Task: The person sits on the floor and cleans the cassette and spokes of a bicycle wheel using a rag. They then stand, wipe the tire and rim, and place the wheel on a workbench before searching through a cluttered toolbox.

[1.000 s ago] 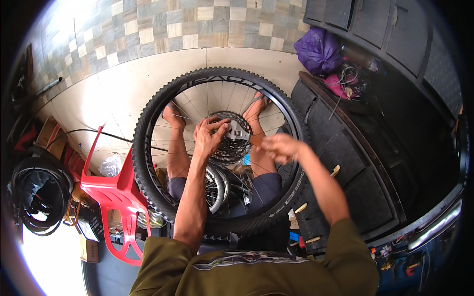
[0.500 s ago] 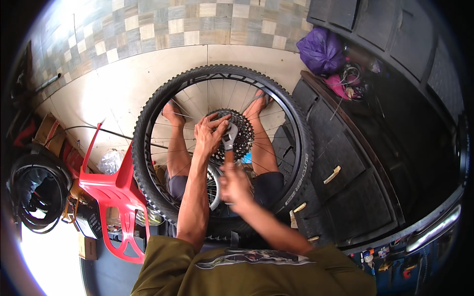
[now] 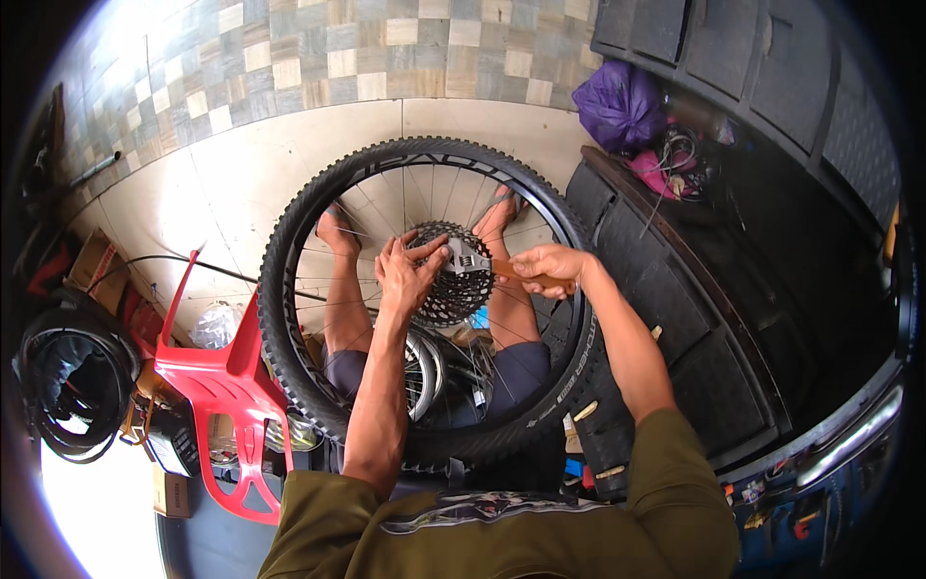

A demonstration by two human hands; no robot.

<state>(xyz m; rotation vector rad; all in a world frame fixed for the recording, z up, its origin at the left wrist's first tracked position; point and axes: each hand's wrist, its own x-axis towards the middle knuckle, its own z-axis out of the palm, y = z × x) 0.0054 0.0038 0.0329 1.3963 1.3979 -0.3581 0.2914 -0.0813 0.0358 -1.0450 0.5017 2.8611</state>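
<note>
A bicycle wheel with a knobbly black tyre [image 3: 282, 222] lies over my legs, its black rear cassette [image 3: 446, 307] facing up at the hub. An adjustable wrench [image 3: 470, 259] has its grey jaws at the cassette's centre, and its orange-brown handle points right. My right hand [image 3: 555, 267] is closed round that handle. Over the cassette's left side, my left hand [image 3: 408, 275] has its fingers stretched out, the tips touching the wrench head. What the jaws sit on is hidden by the wrench head and fingers.
A red plastic chair [image 3: 227, 372] lies to the left of the wheel, near a coiled black tyre [image 3: 77, 376]. To the right is a dark cabinet [image 3: 666, 289]. A purple bag [image 3: 619, 106] sits at the far right, beside a pink bundle with cables [image 3: 668, 169].
The wrench handle has swung from pointing toward me to pointing right. My right hand has moved right and away from me with it. My left hand has stayed at the hub.
</note>
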